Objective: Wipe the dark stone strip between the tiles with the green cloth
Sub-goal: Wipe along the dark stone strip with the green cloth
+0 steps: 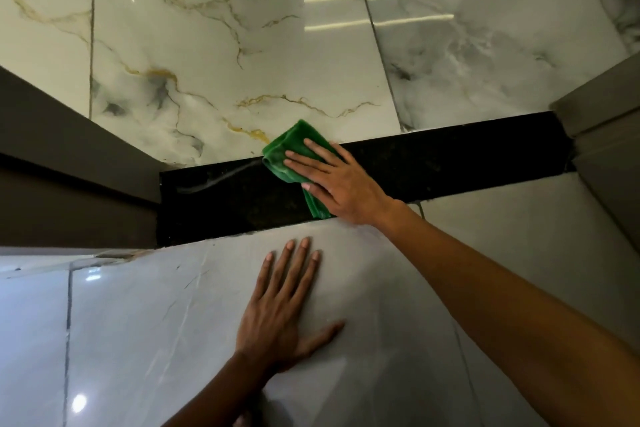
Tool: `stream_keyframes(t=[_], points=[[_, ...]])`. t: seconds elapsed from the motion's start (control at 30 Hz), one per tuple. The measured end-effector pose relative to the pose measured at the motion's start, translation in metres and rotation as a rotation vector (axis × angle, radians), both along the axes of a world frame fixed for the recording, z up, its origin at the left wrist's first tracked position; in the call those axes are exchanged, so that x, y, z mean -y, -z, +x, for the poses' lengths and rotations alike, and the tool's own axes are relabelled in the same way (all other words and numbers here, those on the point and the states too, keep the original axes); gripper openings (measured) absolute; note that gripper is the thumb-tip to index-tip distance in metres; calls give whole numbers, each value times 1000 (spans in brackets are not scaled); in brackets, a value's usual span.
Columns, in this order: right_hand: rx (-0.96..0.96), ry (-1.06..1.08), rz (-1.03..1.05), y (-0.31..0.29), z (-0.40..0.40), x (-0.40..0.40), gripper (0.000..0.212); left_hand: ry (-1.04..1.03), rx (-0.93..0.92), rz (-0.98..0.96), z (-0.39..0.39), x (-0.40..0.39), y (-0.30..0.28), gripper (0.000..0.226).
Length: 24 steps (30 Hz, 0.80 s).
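A dark stone strip [450, 163] runs across the floor between white gold-veined tiles beyond it and grey tiles on my side. A folded green cloth [294, 146] lies on the strip near its middle. My right hand [339, 180] presses flat on the cloth with straight fingers, covering its right part. My left hand [284, 305] rests flat on the grey tile [156, 322] just below the strip, fingers spread. A pale streak [214, 180] marks the strip left of the cloth.
Dark brown door-frame pieces stand at the strip's left end [76, 184] and right end [602, 121]. Glossy white marble tiles [207, 45] extend beyond the strip, showing bright light reflections.
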State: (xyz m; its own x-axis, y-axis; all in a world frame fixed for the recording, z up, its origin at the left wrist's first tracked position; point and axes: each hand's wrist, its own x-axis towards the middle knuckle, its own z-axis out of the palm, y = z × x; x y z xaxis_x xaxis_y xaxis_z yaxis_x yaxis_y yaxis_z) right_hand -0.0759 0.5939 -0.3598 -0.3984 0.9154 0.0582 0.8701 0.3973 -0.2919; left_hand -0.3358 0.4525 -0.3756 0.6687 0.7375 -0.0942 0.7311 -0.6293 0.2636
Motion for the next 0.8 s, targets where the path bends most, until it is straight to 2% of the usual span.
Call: stream_keyframes(t=[0.23, 0.43, 0.6, 0.8], points=[[-7, 395, -39, -3, 120, 40, 56, 6, -12, 38, -1, 0, 4, 116], [-6, 740, -150, -9, 211, 79, 60, 8, -52, 53, 0, 0, 4, 118], [-30, 984, -173, -12, 251, 92, 61, 13, -52, 69, -1, -1, 2, 116], [-21, 1314, -215, -19, 261, 88, 59, 17, -43, 63, -2, -1, 3, 117]])
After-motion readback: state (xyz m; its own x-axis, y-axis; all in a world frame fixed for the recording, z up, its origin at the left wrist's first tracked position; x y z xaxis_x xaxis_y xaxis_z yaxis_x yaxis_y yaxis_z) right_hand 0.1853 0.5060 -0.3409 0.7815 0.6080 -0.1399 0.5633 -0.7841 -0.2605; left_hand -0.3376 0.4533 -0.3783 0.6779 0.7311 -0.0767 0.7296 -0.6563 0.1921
